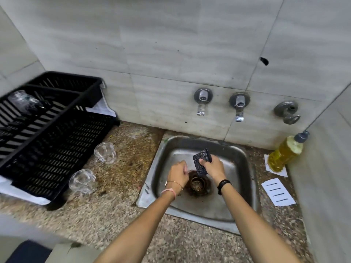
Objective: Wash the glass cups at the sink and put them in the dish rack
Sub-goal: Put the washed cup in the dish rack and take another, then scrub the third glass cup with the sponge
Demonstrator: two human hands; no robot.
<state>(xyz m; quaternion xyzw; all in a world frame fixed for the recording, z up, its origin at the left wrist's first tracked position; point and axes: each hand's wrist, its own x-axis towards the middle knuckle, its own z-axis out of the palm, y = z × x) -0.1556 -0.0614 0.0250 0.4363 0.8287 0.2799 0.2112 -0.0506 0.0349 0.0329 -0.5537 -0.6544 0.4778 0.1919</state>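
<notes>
The black dish rack (pixel 57 133) on the worktop (pixel 123 215) held one racked cup (pixel 22 100). Over the sink (pixel 245 168), the left hand (pixel 177 173) was curled closed; the right hand (pixel 212 167) gripped a dark sponge (pixel 202 161). A far cup (pixel 104 151) and a near cup (pixel 82 181) stood beside the rack.

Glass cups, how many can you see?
3. One cup lies in the dish rack. Two sit on the counter beside it: a far cup and a near cup. Others may be hidden.
</notes>
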